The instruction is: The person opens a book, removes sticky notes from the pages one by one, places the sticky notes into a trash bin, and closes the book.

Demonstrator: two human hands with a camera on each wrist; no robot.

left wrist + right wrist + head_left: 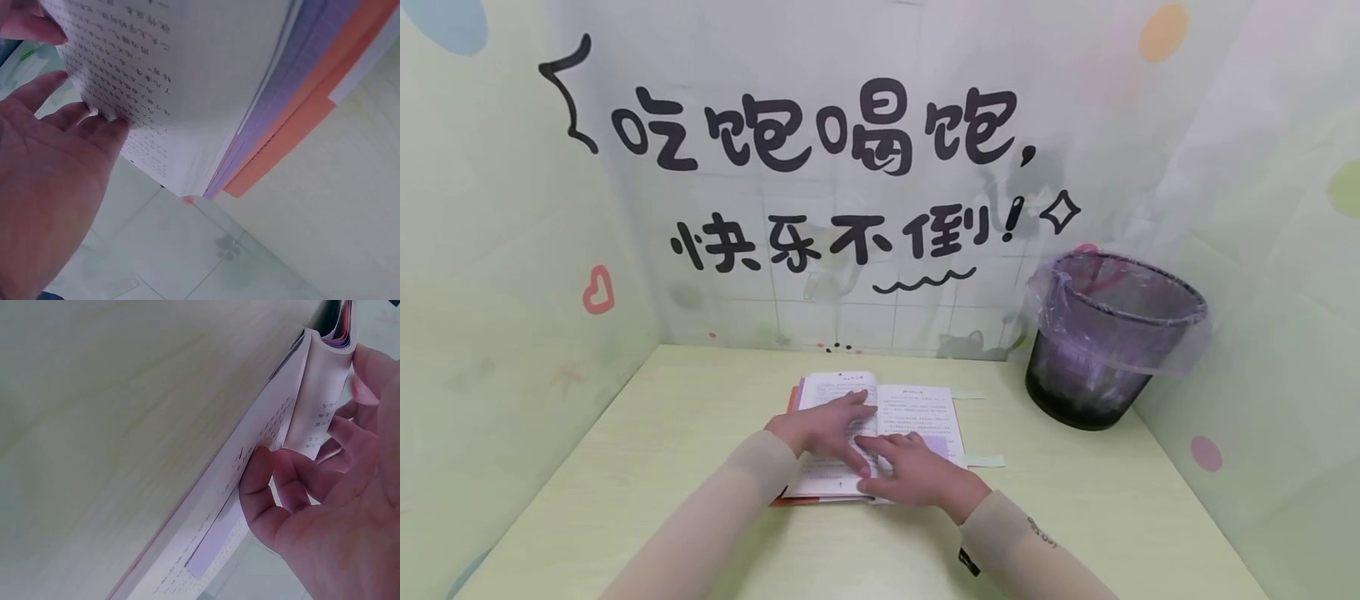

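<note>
Watching remotely, I saw the left hand [829, 427], spread, and right hand [921, 473], loosely bent, rest on the open book [912, 410] without gripping, probably to flatten it.

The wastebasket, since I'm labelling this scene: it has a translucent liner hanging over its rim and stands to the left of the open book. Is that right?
Not the side: the wastebasket, with a translucent liner hanging over its rim, stands to the right of the open book, not the left. The head view shows it.
</note>
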